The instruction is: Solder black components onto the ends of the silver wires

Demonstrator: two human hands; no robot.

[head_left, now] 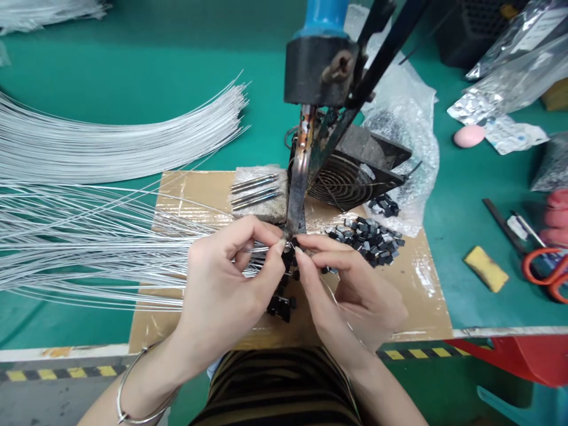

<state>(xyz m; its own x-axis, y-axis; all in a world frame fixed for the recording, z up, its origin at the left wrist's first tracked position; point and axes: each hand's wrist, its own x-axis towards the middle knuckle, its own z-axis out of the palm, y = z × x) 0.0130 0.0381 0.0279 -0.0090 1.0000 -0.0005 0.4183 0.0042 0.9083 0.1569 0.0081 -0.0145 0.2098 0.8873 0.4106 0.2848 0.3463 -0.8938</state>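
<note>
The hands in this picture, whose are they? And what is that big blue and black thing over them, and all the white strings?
The camera sits on a person's head and looks down, so these are that person's own hands. The left hand pinches what looks like one wire; the right hand pinches a small black piece beside it, just under the metal tip of the blue and black machine. The white strings are thin wires fanned over the green table. On the cardboard lies a pile of black pieces. Orange scissors lie to the right.
</note>
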